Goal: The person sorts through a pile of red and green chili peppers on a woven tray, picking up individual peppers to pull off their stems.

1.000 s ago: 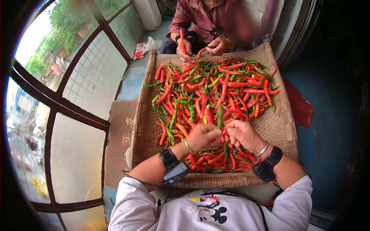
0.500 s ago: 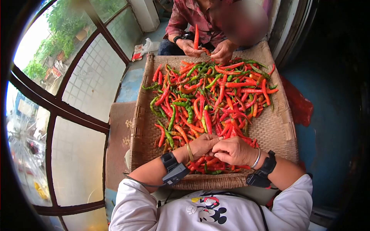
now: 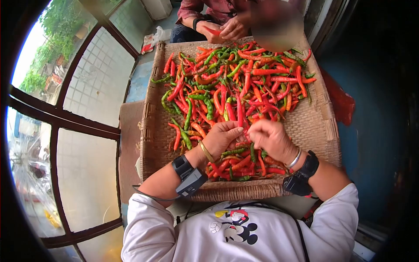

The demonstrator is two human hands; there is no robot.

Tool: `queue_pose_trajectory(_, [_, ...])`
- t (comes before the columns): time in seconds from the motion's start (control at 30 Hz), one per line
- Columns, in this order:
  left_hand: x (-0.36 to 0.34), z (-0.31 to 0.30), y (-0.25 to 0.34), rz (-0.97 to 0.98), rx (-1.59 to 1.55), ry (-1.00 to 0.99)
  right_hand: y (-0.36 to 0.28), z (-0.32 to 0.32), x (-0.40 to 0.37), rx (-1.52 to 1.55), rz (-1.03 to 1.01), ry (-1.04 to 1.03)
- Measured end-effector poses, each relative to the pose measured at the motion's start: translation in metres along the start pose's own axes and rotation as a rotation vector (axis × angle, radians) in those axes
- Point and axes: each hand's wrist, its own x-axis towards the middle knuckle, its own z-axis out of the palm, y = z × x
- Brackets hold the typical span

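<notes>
A woven tray (image 3: 321,144) holds a heap of red and green chili peppers (image 3: 257,87). Over the near part of the heap, my left hand (image 3: 223,137) is pinched shut on a red pepper (image 3: 239,115), which points up and away from me. Close by on its right, my right hand (image 3: 273,137) is curled and slightly blurred; whatever its fingertips may hold is too small to make out. More peppers (image 3: 244,166) lie below both hands, along the near edge of the tray.
Across the tray another person (image 3: 222,11) holds a red pepper (image 3: 212,31) in both hands. Framed window panes (image 3: 87,174) line the left side. A red bag (image 3: 338,100) lies right of the tray, and a white plastic bag (image 3: 162,34) beyond its far left corner.
My hands have moved apart, and my left hand now has a red pepper standing out of it. The other person's pepper has tipped from upright to lying flatter.
</notes>
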Motion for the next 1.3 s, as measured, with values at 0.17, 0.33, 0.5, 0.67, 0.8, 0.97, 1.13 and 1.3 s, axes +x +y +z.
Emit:
queue_pose_trajectory(0.17, [-0.003,0.007,-0.007,-0.013,0.193,-0.116,0.008,-0.006,0.005,0.131,0.09,0.104])
queue_pose_trajectory(0.33, [-0.002,0.003,-0.009,-0.06,0.295,-0.183,0.013,-0.008,0.007,0.276,0.339,0.061])
queue_pose_trajectory(0.5, [-0.004,0.001,0.012,-0.013,0.367,0.012,0.009,-0.026,0.014,0.179,0.251,0.084])
queue_pose_trajectory(0.67, [0.012,-0.02,0.019,0.26,-0.031,0.387,0.018,-0.05,0.018,-0.573,-0.047,0.14])
queue_pose_trajectory(0.8, [0.016,-0.028,0.01,0.208,0.029,0.354,0.013,-0.045,0.012,-1.212,-0.031,-0.044])
queue_pose_trajectory(0.97, [0.016,-0.018,-0.009,0.021,0.213,0.12,0.024,-0.04,0.012,-1.239,0.081,-0.09])
queue_pose_trajectory(1.13, [0.01,-0.007,-0.015,-0.014,0.274,0.038,0.029,-0.036,0.015,-1.074,0.075,-0.008])
queue_pose_trajectory(1.3, [0.003,0.001,-0.008,0.089,0.19,-0.033,0.015,-0.02,0.013,-0.504,-0.04,-0.089])
